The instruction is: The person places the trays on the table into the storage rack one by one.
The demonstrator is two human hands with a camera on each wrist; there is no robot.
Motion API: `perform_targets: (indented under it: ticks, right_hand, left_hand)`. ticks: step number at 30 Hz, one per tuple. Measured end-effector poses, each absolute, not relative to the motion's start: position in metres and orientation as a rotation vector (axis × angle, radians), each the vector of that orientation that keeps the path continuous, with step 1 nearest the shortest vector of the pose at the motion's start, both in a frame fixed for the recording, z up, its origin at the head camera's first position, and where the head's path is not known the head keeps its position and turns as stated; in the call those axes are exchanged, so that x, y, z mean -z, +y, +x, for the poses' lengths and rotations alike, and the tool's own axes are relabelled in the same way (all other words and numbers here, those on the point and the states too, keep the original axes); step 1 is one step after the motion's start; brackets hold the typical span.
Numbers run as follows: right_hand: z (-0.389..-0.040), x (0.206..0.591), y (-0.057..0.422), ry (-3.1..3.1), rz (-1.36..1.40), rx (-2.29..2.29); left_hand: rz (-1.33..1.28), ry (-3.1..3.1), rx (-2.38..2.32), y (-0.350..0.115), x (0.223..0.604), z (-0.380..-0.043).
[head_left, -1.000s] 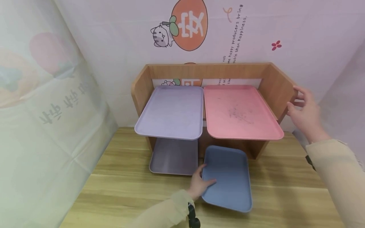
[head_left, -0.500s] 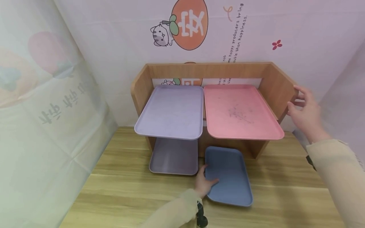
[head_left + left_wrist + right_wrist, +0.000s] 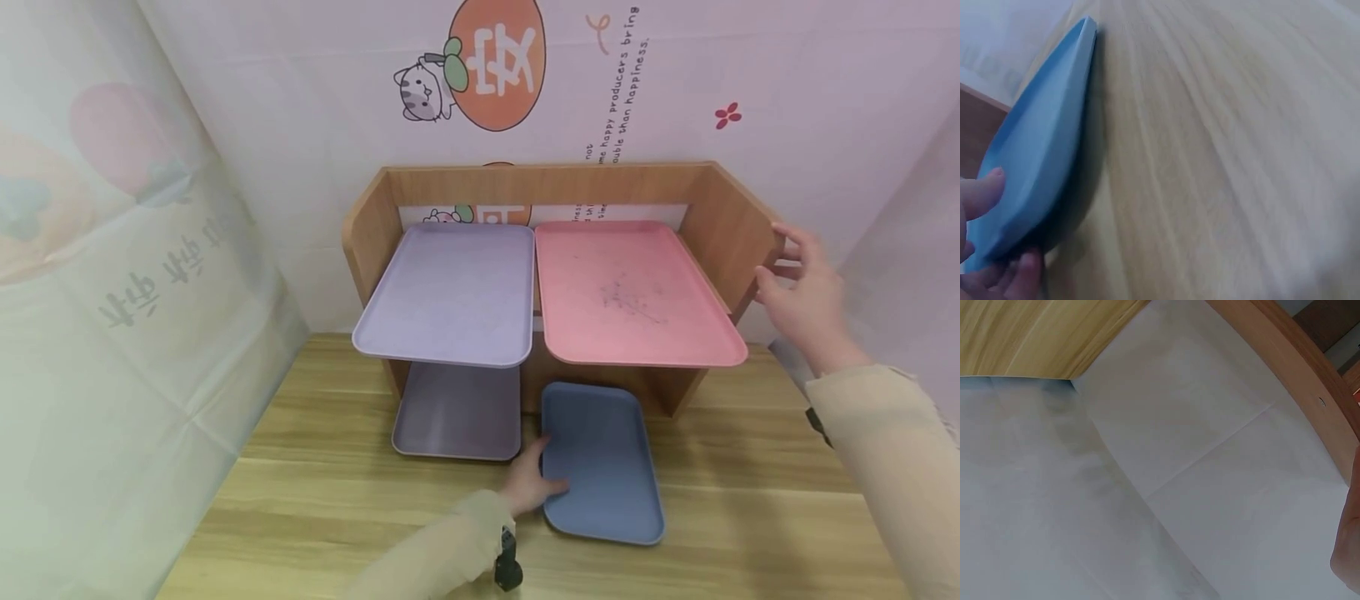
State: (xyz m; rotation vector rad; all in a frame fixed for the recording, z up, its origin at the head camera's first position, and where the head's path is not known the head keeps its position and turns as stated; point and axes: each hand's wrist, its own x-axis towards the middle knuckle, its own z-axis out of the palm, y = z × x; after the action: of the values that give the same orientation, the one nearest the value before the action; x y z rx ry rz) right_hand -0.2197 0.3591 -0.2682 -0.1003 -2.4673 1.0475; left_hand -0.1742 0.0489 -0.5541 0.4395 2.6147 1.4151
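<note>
In the head view my left hand (image 3: 527, 482) holds a blue tray (image 3: 603, 467) by its left edge, in front of the wooden shelf (image 3: 551, 185). Up close in the left wrist view, the thumb lies over the rim of this blue tray (image 3: 1035, 134) and the fingers tuck beneath it, low over the tabletop. My right hand (image 3: 806, 292) grips the front edge of the shelf's right side panel. Only a sliver of that right hand (image 3: 1346, 550) shows in the right wrist view, beside the curved wooden panel edge (image 3: 1297, 369).
A lavender tray (image 3: 457, 292) and a pink tray (image 3: 637, 292) with dark marks lie side by side on the shelf's upper level, jutting forward. Below the lavender one is a greyish-purple tray (image 3: 459, 412). Printed cloth (image 3: 315, 108) hangs behind and at both sides of the wood-grain table (image 3: 315, 500).
The blue tray's near end has shifted away from me, and its left edge slightly right. My left hand went right with it, then slid back a little leftward. The right hand has stayed put.
</note>
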Motion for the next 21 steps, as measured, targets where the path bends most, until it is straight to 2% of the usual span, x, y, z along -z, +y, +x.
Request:
perform_targets:
  ticks: [9,15,21]
  right_hand:
    - [-0.219,0.268,0.359,-2.470,-0.101,-1.045]
    - [-0.220,0.267,0.359,-2.485,-0.107,-1.049]
    - [-0.220,0.267,0.359,-2.484,-0.114,-1.060]
  left_hand:
    - [0.780,2.772,-0.908,0.036,0.541,-0.169]
    - [1.271,2.806,-0.214,0.031,0.527,-0.158]
    - [1.465,2.681,0.216,0.029,0.541,-0.157]
